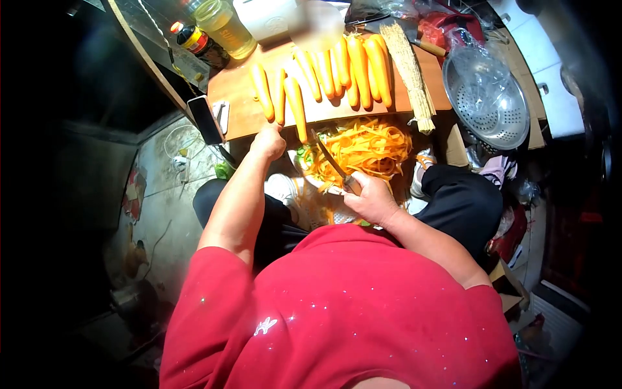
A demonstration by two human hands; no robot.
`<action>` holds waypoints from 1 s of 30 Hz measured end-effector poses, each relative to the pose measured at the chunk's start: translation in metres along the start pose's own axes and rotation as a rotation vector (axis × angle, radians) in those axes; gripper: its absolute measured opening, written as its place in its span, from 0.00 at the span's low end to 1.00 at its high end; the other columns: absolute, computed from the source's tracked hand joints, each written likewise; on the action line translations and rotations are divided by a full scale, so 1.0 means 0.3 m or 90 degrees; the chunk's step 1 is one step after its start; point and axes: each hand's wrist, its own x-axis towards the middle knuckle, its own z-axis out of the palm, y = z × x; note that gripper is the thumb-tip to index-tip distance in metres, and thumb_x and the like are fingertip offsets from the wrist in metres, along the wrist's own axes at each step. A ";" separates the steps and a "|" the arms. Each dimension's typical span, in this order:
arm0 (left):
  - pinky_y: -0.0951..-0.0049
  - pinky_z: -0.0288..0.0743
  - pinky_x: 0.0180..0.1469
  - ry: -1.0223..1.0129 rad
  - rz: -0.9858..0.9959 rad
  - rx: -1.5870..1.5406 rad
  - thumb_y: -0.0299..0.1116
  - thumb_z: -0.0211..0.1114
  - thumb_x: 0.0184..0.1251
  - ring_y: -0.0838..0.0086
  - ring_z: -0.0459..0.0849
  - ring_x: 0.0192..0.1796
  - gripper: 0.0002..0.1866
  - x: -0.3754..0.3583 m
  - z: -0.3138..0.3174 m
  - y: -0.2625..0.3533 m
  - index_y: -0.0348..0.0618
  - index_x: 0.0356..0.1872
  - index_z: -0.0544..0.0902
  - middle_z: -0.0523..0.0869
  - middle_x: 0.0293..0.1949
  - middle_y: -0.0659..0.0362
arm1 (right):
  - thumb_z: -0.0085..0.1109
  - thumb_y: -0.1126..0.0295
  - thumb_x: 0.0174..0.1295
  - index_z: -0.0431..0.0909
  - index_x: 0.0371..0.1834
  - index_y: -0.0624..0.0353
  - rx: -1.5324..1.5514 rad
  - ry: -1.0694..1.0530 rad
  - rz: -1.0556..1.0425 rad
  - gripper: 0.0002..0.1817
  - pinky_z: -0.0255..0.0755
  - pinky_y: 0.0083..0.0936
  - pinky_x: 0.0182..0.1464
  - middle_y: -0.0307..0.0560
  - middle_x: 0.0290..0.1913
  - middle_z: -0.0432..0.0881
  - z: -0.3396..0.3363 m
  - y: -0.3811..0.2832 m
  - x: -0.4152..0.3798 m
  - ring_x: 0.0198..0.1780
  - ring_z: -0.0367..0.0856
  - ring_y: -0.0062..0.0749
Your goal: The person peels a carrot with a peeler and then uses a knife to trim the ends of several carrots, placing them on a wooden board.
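Note:
Several peeled carrots (pixel 359 71) lie side by side on an orange-brown board, their lower ends toward me. My left hand (pixel 267 143) is closed at the board's near edge, its fingertips at the lower end of a slim carrot (pixel 279 97). Another carrot (pixel 295 107) just to the right sticks out past that edge. In my right hand (pixel 374 201) is a peeling knife (pixel 332 161) with a wooden handle and a long, narrow, dark blade, pointing up and left. Below the blade, a heap of orange peel ribbons (pixel 372 152) fills a container between my feet, with some green scraps at its left.
On the board (pixel 424 81) lies a straw bundle (pixel 408 74); a phone (pixel 205 120) rests at its left corner. A dark bottle (pixel 197 44) and a jar of yellowish liquid (pixel 227 29) stand at the back left. A metal colander (pixel 489 97) is on the right.

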 end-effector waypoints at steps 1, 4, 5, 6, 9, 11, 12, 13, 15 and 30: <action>0.65 0.71 0.62 -0.002 0.003 -0.002 0.24 0.55 0.55 0.55 0.79 0.59 0.23 0.009 0.008 0.001 0.43 0.55 0.81 0.82 0.54 0.45 | 0.61 0.64 0.53 0.78 0.40 0.62 0.007 -0.002 0.016 0.15 0.74 0.34 0.42 0.57 0.34 0.83 -0.004 0.004 -0.002 0.38 0.82 0.48; 0.64 0.71 0.63 -0.036 0.001 0.030 0.22 0.54 0.55 0.53 0.79 0.59 0.24 0.054 0.011 0.016 0.42 0.56 0.79 0.82 0.54 0.44 | 0.62 0.59 0.55 0.78 0.38 0.62 0.022 -0.001 0.036 0.16 0.73 0.38 0.44 0.58 0.36 0.83 -0.007 0.031 0.001 0.41 0.81 0.52; 0.64 0.72 0.62 -0.056 -0.011 0.041 0.22 0.54 0.55 0.53 0.79 0.58 0.24 0.073 0.007 0.024 0.41 0.57 0.78 0.82 0.52 0.43 | 0.62 0.59 0.56 0.78 0.38 0.62 0.031 0.000 0.038 0.17 0.73 0.38 0.44 0.58 0.36 0.83 -0.006 0.037 0.004 0.40 0.82 0.51; 0.64 0.73 0.60 -0.077 -0.024 0.052 0.21 0.53 0.55 0.52 0.80 0.57 0.25 0.088 0.004 0.031 0.41 0.58 0.77 0.82 0.51 0.43 | 0.62 0.59 0.56 0.78 0.38 0.62 0.031 0.000 0.039 0.17 0.73 0.38 0.44 0.58 0.36 0.83 -0.008 0.035 0.007 0.40 0.82 0.51; 0.66 0.76 0.54 -0.017 0.000 -0.075 0.21 0.54 0.56 0.57 0.84 0.50 0.25 0.130 0.014 0.050 0.39 0.58 0.77 0.84 0.45 0.44 | 0.61 0.60 0.55 0.79 0.41 0.61 0.006 -0.012 0.057 0.16 0.74 0.37 0.44 0.58 0.37 0.83 -0.018 0.021 0.022 0.41 0.82 0.50; 0.69 0.77 0.49 -0.049 -0.047 -0.214 0.22 0.56 0.56 0.61 0.83 0.47 0.28 0.180 0.022 0.042 0.36 0.63 0.71 0.82 0.50 0.46 | 0.61 0.61 0.55 0.79 0.42 0.61 0.008 -0.005 0.049 0.17 0.74 0.36 0.44 0.58 0.37 0.83 -0.012 0.026 0.033 0.41 0.82 0.50; 0.71 0.78 0.43 -0.080 -0.096 -0.353 0.22 0.58 0.56 0.65 0.83 0.44 0.33 0.202 0.023 0.041 0.34 0.68 0.65 0.80 0.55 0.49 | 0.61 0.61 0.55 0.79 0.43 0.61 0.010 0.001 0.041 0.17 0.74 0.36 0.45 0.58 0.38 0.83 -0.010 0.024 0.039 0.41 0.83 0.49; 0.75 0.77 0.36 -0.049 -0.089 -0.411 0.22 0.57 0.58 0.73 0.80 0.38 0.35 0.219 0.027 0.041 0.36 0.70 0.60 0.79 0.51 0.55 | 0.61 0.62 0.55 0.79 0.45 0.60 0.016 0.002 0.035 0.18 0.74 0.35 0.46 0.57 0.38 0.84 -0.014 0.012 0.041 0.42 0.83 0.49; 0.74 0.78 0.35 -0.042 -0.101 -0.503 0.21 0.57 0.58 0.73 0.81 0.36 0.35 0.199 -0.020 0.085 0.36 0.70 0.60 0.79 0.47 0.54 | 0.61 0.61 0.55 0.79 0.45 0.60 0.020 0.001 0.036 0.18 0.74 0.35 0.46 0.58 0.39 0.83 -0.015 0.003 0.048 0.42 0.83 0.49; 0.65 0.81 0.41 0.057 -0.082 -0.205 0.32 0.62 0.57 0.57 0.87 0.34 0.21 0.214 0.081 0.127 0.31 0.51 0.75 0.86 0.36 0.43 | 0.61 0.63 0.54 0.78 0.46 0.62 0.003 -0.019 0.061 0.19 0.74 0.37 0.46 0.60 0.39 0.82 -0.013 0.012 0.068 0.43 0.81 0.53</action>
